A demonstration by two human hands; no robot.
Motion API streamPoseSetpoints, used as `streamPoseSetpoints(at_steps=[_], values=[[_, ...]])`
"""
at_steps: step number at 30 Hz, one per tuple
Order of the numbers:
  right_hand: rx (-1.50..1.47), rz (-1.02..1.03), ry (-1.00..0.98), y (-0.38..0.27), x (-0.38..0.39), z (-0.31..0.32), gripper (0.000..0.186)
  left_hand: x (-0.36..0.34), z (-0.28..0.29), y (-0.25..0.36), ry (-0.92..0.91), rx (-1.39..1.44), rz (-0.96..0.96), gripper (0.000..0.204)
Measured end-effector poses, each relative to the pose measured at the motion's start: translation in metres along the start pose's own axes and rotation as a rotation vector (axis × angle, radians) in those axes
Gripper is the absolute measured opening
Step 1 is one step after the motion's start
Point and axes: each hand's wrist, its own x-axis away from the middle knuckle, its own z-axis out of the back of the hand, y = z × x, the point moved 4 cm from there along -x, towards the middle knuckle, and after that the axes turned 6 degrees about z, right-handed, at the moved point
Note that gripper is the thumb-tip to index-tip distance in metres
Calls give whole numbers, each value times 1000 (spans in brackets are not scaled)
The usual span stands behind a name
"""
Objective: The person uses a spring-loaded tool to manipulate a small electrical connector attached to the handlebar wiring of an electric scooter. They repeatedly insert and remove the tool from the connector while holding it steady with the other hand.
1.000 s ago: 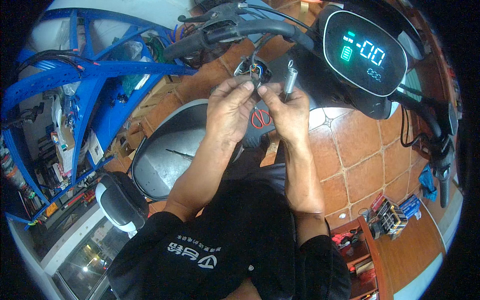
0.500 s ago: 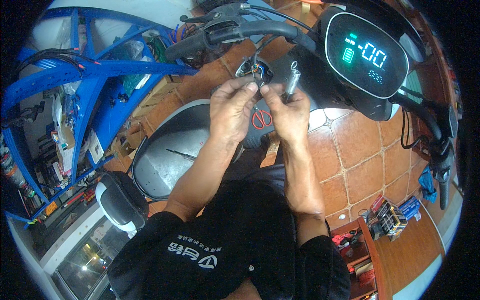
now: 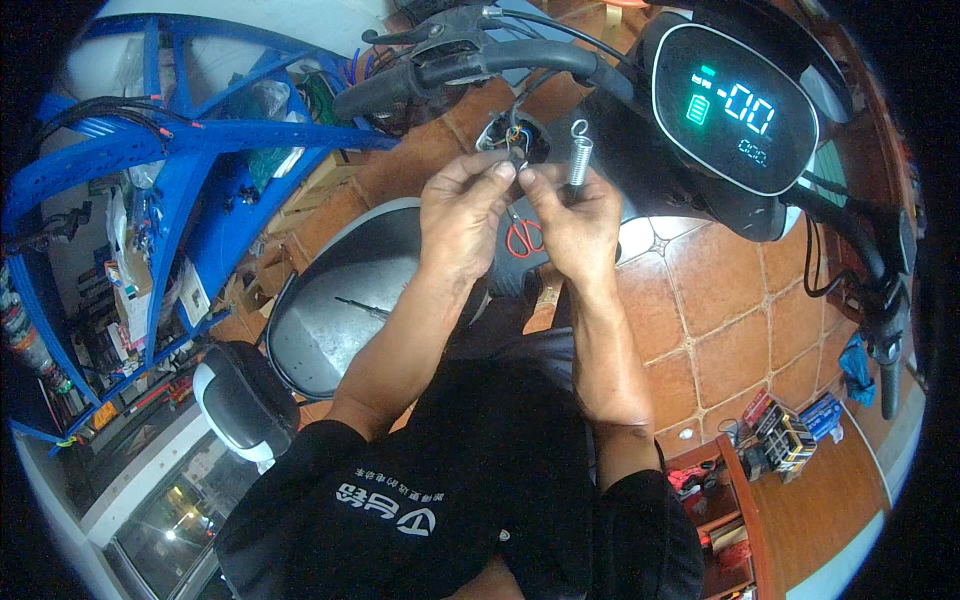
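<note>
My left hand (image 3: 462, 205) pinches a small dark piece of wiring (image 3: 517, 160), its fingers curled. My right hand (image 3: 575, 220) pinches at the same spot, thumb beside my left one, and also holds an upright metal coil spring (image 3: 581, 158) with a loop on top, its lower part hidden by the fingers. Just beyond my fingertips is an opened black housing (image 3: 496, 134) with several thin coloured wires, hanging on a cable below the handlebar (image 3: 530, 60). Red-handled scissors (image 3: 526, 238) lie under and between my hands. The exact piece in my fingertips is too small to make out.
A lit display (image 3: 735, 110) sits at the upper right on the scooter. A blue metal rack (image 3: 180, 200) with parts fills the left. A grey tray-like scooter part (image 3: 310, 300) holds a dark tool. Boxes (image 3: 785, 440) lie on a wooden cabinet at lower right, beside the tiled floor (image 3: 720, 290).
My hands stay pinched at the wiring, shifting very slightly. The spring in my right hand tilts a little; the scene around them is otherwise the same.
</note>
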Motion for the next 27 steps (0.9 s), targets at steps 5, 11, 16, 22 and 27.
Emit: streamPoseSetpoints(at_steps=[5,11,16,22,27], values=[[21,-65,-57,0,-2,0,11,-1,1,-2,-30,55,-45,11],[-23,-10,-56,-5,-2,-2,9,-5,7,-3,-65,17,2,13],[23,47,-76,-1,-1,-2,10,-5,8,-2,-63,34,3,13],[-97,-55,-142,1,-4,0,10,-4,9,0,-86,45,9,13],[-256,-106,-174,5,-5,0,13,-4,7,1,-122,45,23,12]])
